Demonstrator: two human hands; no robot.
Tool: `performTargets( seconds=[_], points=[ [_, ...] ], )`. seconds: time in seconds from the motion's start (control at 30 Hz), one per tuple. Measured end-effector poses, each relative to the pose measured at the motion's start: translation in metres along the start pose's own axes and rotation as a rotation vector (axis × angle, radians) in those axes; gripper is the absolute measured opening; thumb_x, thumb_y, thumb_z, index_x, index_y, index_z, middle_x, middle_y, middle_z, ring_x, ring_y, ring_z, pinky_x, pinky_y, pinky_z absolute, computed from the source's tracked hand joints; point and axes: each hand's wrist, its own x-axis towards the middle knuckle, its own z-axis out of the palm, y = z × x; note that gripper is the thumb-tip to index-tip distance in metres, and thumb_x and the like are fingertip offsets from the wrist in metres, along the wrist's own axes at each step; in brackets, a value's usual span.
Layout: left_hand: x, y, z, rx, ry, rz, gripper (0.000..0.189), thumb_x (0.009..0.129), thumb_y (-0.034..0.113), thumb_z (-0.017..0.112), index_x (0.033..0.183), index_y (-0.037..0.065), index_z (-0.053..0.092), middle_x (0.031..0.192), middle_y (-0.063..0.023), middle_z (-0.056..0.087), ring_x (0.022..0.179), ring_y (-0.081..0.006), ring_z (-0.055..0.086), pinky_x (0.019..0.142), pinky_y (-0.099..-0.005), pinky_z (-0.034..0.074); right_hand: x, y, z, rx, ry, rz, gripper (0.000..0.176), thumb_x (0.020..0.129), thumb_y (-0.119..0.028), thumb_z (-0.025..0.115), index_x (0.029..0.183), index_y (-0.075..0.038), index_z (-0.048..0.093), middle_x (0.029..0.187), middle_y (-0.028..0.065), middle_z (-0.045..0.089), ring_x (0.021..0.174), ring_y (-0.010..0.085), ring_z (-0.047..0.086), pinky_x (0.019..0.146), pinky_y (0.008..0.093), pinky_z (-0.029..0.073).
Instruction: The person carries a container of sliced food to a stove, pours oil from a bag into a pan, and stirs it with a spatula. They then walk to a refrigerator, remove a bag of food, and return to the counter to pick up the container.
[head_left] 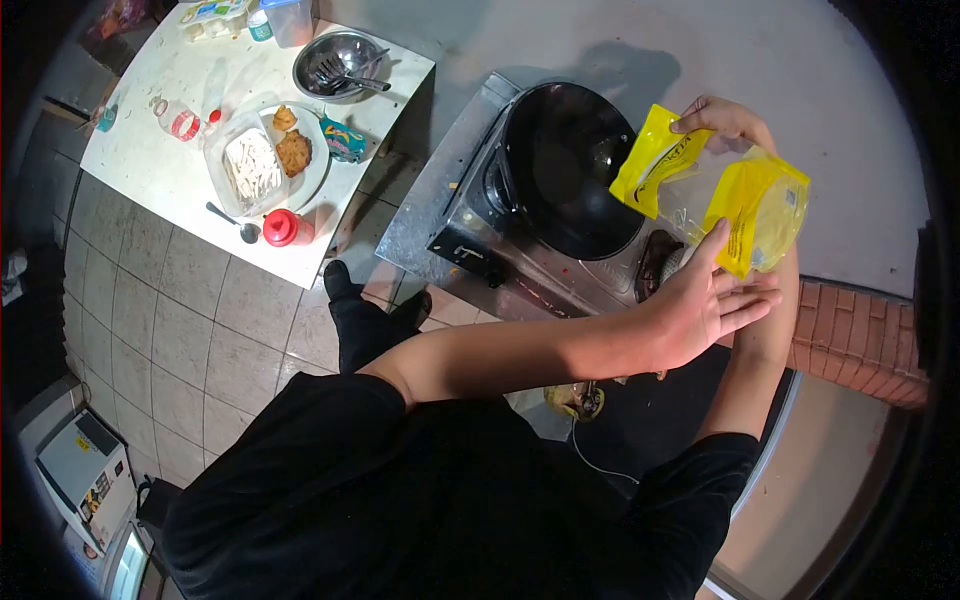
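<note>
A yellow and clear plastic pouch (742, 212) is tilted, one end over the right rim of a black wok (565, 170). The wok sits on a metal stove (480, 235). Gripping the pouch's upper edge from behind is my right hand (735, 118). My left hand (705, 305) is just below the pouch with fingers spread and palm turned toward it; the thumb overlaps the yellow part, and whether it touches cannot be made out. The wok's inside looks dark, with a few glints.
To the left, a white table (350, 205) bears a plate with fried pieces (293, 155), a tub of white strips (252, 168), a red-capped bottle (282, 228), a spoon (235, 222) and a metal bowl (340, 65) with utensils. A brick ledge (850, 340) stands right.
</note>
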Motion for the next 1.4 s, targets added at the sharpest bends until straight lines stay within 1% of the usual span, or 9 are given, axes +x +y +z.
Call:
performTargets(
  seconds=[0.2,0.5,0.97,1.03,1.13,1.27,1.33,1.37,1.4],
  points=[
    [0.002,0.003,-0.004,-0.003,-0.026,0.024,0.049,0.101,0.039,0.038,0.137,0.007,0.03,0.129,-0.0142,0.045,0.119,-0.024,0.05,0.106,-0.0391,0.042,0.008,-0.006,0.002,-0.005,0.013,-0.043,0.027,0.084,-0.023,0.07,0.095,0.0,0.072,0.081,0.0039,0.071,0.053,0.0097,0.057,0.05,0.0227,0.043],
    [-0.001,0.001,-0.012,-0.013,-0.054,0.063,0.044,0.103,0.03,0.036,0.137,0.004,0.031,0.131,-0.0123,0.044,0.119,-0.0218,0.049,0.106,-0.0367,0.043,0.026,0.0,-0.004,-0.008,0.036,-0.098,0.026,0.083,-0.023,0.069,0.094,0.001,0.072,0.082,0.0047,0.071,0.056,0.0113,0.057,0.052,0.0241,0.044],
    [0.005,-0.007,-0.029,0.02,-0.13,0.091,0.044,0.103,0.028,0.037,0.139,0.005,0.028,0.137,-0.0108,0.038,0.122,-0.0198,0.045,0.108,-0.0354,0.041,0.034,0.008,-0.013,0.038,0.073,-0.159,0.026,0.083,-0.022,0.069,0.092,0.002,0.072,0.084,0.0058,0.071,0.06,0.0135,0.058,0.056,0.0261,0.045],
    [0.005,-0.006,-0.031,0.027,-0.148,0.107,0.044,0.103,0.028,0.038,0.139,0.005,0.027,0.137,-0.0104,0.037,0.122,-0.0198,0.045,0.108,-0.0355,0.041,0.036,0.011,-0.015,0.032,0.1,-0.226,0.026,0.084,-0.02,0.068,0.093,0.004,0.072,0.089,0.0069,0.072,0.07,0.0168,0.063,0.067,0.0276,0.049],
    [0.004,-0.006,-0.034,0.049,-0.118,0.101,0.044,0.102,0.028,0.039,0.139,0.005,0.028,0.136,-0.0091,0.038,0.122,-0.0196,0.044,0.109,-0.0358,0.039,0.043,0.013,-0.016,0.028,0.12,-0.163,0.028,0.085,-0.019,0.07,0.099,0.005,0.07,0.095,0.0117,0.072,0.076,0.0199,0.07,0.069,0.0267,0.053],
    [0.006,-0.005,-0.04,0.072,-0.093,0.127,0.043,0.101,0.029,0.043,0.137,0.008,0.031,0.135,-0.007,0.039,0.121,-0.0182,0.045,0.108,-0.0358,0.038,0.053,0.022,-0.017,0.024,0.119,-0.224,0.027,0.085,-0.019,0.069,0.097,0.005,0.07,0.093,0.012,0.072,0.074,0.0194,0.069,0.069,0.0274,0.052],
    [0.01,-0.004,-0.046,0.086,-0.074,0.129,0.043,0.101,0.03,0.044,0.136,0.009,0.033,0.134,-0.0063,0.04,0.121,-0.0175,0.045,0.108,-0.0354,0.039,0.055,0.027,-0.015,0.056,0.261,-0.303,0.025,0.083,-0.019,0.069,0.092,0.005,0.07,0.085,0.0119,0.071,0.069,0.0178,0.066,0.065,0.0278,0.05],
    [0.012,-0.004,-0.05,0.094,-0.068,0.127,0.04,0.101,0.028,0.045,0.134,0.009,0.035,0.132,-0.0057,0.041,0.119,-0.0167,0.046,0.107,-0.0348,0.039,0.058,0.028,-0.014,0.059,0.259,-0.3,0.025,0.083,-0.019,0.069,0.092,0.005,0.07,0.085,0.0119,0.071,0.069,0.0178,0.066,0.065,0.0278,0.05],
    [0.012,-0.005,-0.053,0.101,-0.063,0.124,0.037,0.1,0.026,0.046,0.132,0.009,0.038,0.131,-0.0051,0.043,0.118,-0.0159,0.047,0.106,-0.0341,0.04,0.061,0.028,-0.013,0.021,0.329,-0.274,0.025,0.082,-0.019,0.07,0.089,0.005,0.07,0.081,0.0111,0.07,0.066,0.0168,0.064,0.063,0.0284,0.049]
  ],
)
